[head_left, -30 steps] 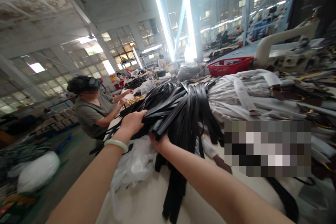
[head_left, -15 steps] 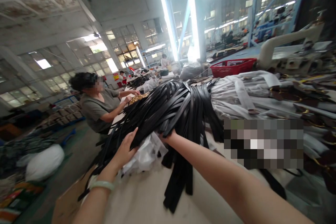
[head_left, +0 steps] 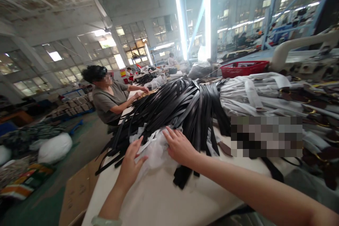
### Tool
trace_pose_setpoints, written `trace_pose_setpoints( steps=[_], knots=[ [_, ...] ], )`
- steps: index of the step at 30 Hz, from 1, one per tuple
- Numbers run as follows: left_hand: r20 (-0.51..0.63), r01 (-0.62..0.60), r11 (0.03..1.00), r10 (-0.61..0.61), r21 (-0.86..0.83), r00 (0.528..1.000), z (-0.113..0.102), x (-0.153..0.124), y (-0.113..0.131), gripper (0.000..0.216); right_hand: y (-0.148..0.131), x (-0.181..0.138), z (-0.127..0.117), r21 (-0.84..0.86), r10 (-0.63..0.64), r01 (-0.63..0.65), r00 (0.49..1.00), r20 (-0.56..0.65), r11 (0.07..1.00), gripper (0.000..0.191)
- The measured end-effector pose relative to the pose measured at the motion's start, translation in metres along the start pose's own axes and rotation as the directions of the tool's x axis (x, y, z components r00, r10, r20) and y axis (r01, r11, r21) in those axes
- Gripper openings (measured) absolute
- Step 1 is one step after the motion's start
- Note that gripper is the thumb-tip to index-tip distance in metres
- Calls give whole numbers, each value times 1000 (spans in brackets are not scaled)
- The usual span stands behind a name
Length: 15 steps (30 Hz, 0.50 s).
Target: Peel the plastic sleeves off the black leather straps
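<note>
A big heap of black straps point(head_left: 174, 107) lies across the white table point(head_left: 159, 201). At its near edge sits a clear, crumpled plastic bag point(head_left: 155, 148). My left hand point(head_left: 131, 164) rests on the bag's left side with its fingers stretched out. My right hand point(head_left: 180, 144) lies flat on the bag's right side, fingers spread, close against the straps. Neither hand grips anything. A pale green bangle point(head_left: 104, 221) circles my left wrist.
A heap of grey-white straps point(head_left: 254, 95) lies right of the black ones, with a red basket point(head_left: 243, 67) behind. A co-worker point(head_left: 108, 97) stands at the table's far left side. Cardboard point(head_left: 75, 190) and white sacks point(head_left: 54, 147) lie on the floor at left.
Both hands have let go of the black straps and come back toward me, down onto the plastic bag. The strap heap has settled on the table.
</note>
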<state>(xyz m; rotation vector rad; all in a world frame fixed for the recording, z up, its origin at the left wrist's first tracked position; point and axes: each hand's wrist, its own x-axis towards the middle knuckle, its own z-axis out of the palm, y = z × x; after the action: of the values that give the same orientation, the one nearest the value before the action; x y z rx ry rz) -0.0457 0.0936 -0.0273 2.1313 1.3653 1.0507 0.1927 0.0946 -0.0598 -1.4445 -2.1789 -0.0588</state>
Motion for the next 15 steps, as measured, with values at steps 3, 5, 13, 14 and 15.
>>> trace_pose_setpoints(
  steps=[3,5,13,14,15],
  knots=[
    [-45,-5,988,-2,-157,999,13,20,10,30,2,4,3,0,-118,118,991,59,993,66],
    [-119,27,969,-58,-245,991,18,26,8,23,7,12,12,-4,-104,105,987,119,994,67],
    [-440,174,753,-537,-634,720,-9,-41,-30,14,10,32,48,-31,-85,91,984,157,995,46],
    [-431,195,714,-592,-672,682,-13,-49,-35,11,8,33,50,-26,-110,115,982,151,993,45],
    [-412,218,673,-642,-707,646,-17,-55,-39,8,7,32,51,-21,-138,142,980,146,990,44]
  ],
)
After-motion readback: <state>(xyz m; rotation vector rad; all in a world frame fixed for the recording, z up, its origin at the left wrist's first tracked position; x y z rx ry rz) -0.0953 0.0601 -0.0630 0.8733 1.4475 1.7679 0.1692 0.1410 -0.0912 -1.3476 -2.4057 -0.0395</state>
